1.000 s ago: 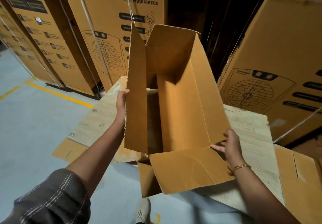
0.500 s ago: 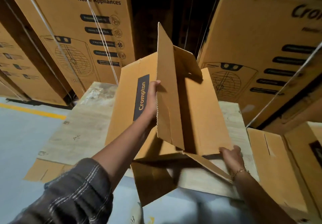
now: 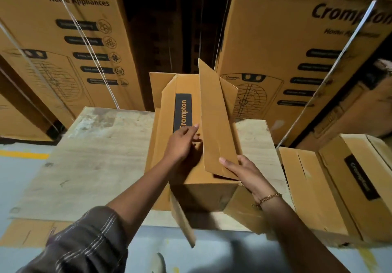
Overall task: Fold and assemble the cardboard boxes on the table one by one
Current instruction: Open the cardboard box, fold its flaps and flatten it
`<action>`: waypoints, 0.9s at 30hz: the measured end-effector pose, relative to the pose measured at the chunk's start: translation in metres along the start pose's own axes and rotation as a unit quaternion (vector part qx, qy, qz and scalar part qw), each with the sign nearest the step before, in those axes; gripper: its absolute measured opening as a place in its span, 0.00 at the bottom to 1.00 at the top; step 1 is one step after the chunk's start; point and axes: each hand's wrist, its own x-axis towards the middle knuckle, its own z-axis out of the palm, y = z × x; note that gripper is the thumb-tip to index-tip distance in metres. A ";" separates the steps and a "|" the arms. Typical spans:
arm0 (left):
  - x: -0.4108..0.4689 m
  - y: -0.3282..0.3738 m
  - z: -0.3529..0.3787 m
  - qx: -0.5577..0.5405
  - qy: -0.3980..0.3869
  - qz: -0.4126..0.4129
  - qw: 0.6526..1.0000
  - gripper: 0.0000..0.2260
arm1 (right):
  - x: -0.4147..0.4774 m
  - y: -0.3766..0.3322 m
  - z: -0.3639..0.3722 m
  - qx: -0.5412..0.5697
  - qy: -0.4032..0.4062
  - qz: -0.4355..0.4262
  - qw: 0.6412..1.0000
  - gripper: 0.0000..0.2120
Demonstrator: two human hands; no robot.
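Observation:
A brown cardboard box (image 3: 167,111) with a black Crompton label (image 3: 183,113) lies on its side on the pale wooden table (image 3: 95,156). My left hand (image 3: 182,145) rests on its upper panel just below the label, fingers stretched out. One long flap (image 3: 216,120) stands upright along the box's right side. My right hand (image 3: 244,169) pinches that flap at its near lower corner, thumb on its face and the other fingers hidden behind it. Another flap (image 3: 182,219) hangs loose off the table's near edge.
Two more brown boxes (image 3: 350,183) sit at the table's right end. Tall strapped Crompton cartons stand behind the table on the left (image 3: 63,39) and on the right (image 3: 286,50), with a dark gap between them. A yellow line (image 3: 23,156) marks the grey floor at left.
The box has been turned from open-end-up to lying on its side on the table, label up. My left hand slid onto the top panel; my right hand moved up to the upright flap.

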 end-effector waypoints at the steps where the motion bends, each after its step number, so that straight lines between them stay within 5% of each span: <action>1: -0.004 -0.007 -0.016 0.070 0.029 0.025 0.997 0.18 | 0.005 0.003 -0.001 -0.008 0.010 -0.012 1.000 0.43; 4: -0.011 -0.047 -0.073 0.273 0.136 0.027 0.952 0.23 | 0.009 -0.003 0.000 -0.035 0.044 -0.020 0.998 0.43; 6: -0.016 -0.074 -0.102 0.239 0.110 -0.100 0.960 0.38 | 0.018 -0.009 0.004 -0.056 0.064 -0.025 0.996 0.50; 8: -0.026 -0.088 -0.111 0.131 -0.001 -0.211 0.969 0.51 | 0.029 -0.017 0.009 -0.079 0.076 -0.028 0.994 0.54; 11: -0.042 -0.091 -0.102 0.087 -0.155 -0.242 0.954 0.38 | 0.045 -0.030 0.016 -0.117 0.096 -0.042 0.988 0.46; 17: -0.015 -0.127 -0.102 -0.076 -0.119 -0.245 0.959 0.43 | 0.061 -0.035 0.018 -0.110 0.047 -0.032 0.992 0.42; 20: -0.001 -0.146 -0.110 -0.153 -0.014 -0.261 0.953 0.43 | 0.062 -0.034 0.023 -0.100 0.040 -0.032 0.994 0.43; 23: -0.019 -0.129 -0.121 -0.283 0.059 -0.278 0.916 0.22 | 0.059 -0.033 0.025 -0.065 0.021 -0.023 0.997 0.46; 25: -0.035 -0.122 -0.133 -0.353 0.021 -0.294 0.888 0.07 | 0.054 -0.026 0.025 -0.052 0.006 -0.011 0.999 0.45; 27: -0.048 -0.120 -0.146 -0.376 -0.019 -0.283 0.882 0.05 | 0.046 -0.018 0.025 -0.041 -0.015 0.009 0.999 0.34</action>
